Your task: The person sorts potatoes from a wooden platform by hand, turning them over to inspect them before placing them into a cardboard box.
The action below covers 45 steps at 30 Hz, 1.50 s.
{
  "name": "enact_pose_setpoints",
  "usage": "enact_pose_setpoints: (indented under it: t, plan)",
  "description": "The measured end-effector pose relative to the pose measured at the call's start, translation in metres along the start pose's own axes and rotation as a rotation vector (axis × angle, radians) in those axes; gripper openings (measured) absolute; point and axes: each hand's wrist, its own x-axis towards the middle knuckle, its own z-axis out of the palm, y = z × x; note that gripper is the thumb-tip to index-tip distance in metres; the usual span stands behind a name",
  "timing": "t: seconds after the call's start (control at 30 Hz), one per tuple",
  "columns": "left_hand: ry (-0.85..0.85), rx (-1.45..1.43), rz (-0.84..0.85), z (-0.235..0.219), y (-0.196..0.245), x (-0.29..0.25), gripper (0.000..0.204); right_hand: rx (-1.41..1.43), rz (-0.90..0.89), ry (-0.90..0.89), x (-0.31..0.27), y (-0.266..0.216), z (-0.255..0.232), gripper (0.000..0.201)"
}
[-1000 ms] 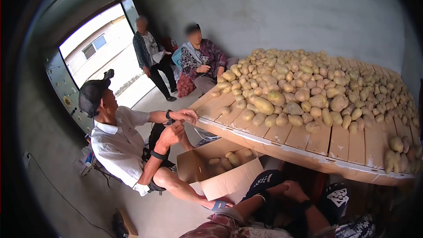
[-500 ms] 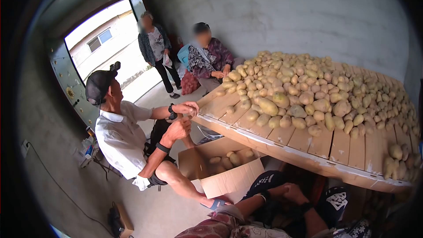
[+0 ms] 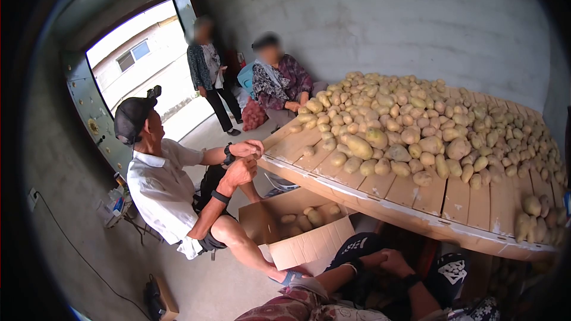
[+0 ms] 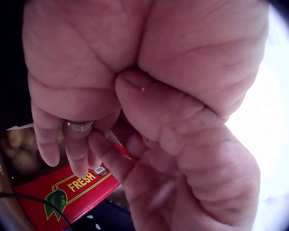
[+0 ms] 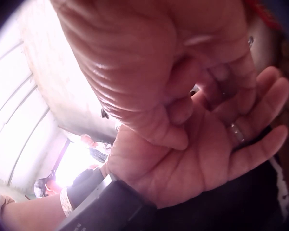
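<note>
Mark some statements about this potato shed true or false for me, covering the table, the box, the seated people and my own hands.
1. Potatoes are piled on a wooden table. True.
2. The cardboard box by the table is empty. False: a few potatoes lie in it.
3. The left hand wears a ring. True.
4. The person in the white shirt is standing. False: that person sits beside the table.
5. The left hand grips a potato. False: its palm is open, with the curled right hand pressed against it.
</note>
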Motion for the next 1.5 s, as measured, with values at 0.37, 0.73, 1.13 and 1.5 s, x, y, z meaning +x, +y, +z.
enact_pose_setpoints:
  t: [0.37,0.73,1.13,1.5]
  plan:
    - [-0.064,0.031,-0.056,-0.007,0.010,0.001,0.042,-0.027,-0.045,0.030,-0.001,0.000,0.001,0.035]
    - [-0.013,0.038,0.055,-0.003,0.001,0.001,0.046,-0.042,-0.047,0.029,0.000,0.000,0.002,0.034]
    - [-0.039,0.068,0.006,-0.004,-0.002,-0.001,0.037,-0.070,-0.059,0.028,0.005,0.006,0.005,0.036]
    - [0.003,0.057,-0.003,0.005,-0.012,0.000,0.033,-0.093,-0.045,0.021,0.003,0.001,0.000,0.035]
